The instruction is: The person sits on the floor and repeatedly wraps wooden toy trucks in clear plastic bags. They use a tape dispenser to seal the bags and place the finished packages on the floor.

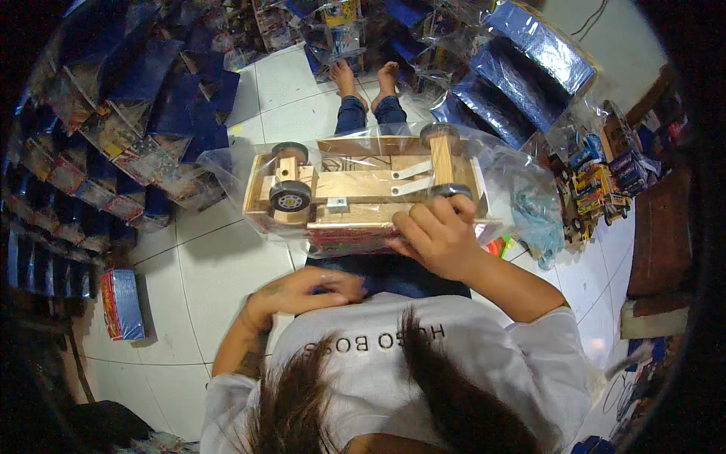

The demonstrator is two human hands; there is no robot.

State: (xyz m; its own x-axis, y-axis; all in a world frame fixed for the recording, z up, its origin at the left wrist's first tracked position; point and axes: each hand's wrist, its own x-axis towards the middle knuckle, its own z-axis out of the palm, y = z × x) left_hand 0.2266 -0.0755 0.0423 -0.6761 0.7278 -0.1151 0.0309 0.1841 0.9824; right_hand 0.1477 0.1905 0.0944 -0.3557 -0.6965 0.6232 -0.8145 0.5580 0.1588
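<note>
A wooden toy truck lies across my lap with its underside toward me, showing black wheels, pale wooden axle blocks and two light strips. Clear plastic wrapping surrounds it and spreads past both ends. My right hand is closed on the truck's near side through the plastic, close to the right-hand wheel. Lower down, my left hand is in front of my shirt, apart from the truck. Its fingers are smeared by motion, and I see nothing clearly in them.
Wrapped toys with dark blue panels are stacked at the left. More wrapped blue pieces stand at the far right. A red-and-blue box sits on the white tiled floor. Crumpled bluish plastic lies right of the truck, near several yellow toy trucks.
</note>
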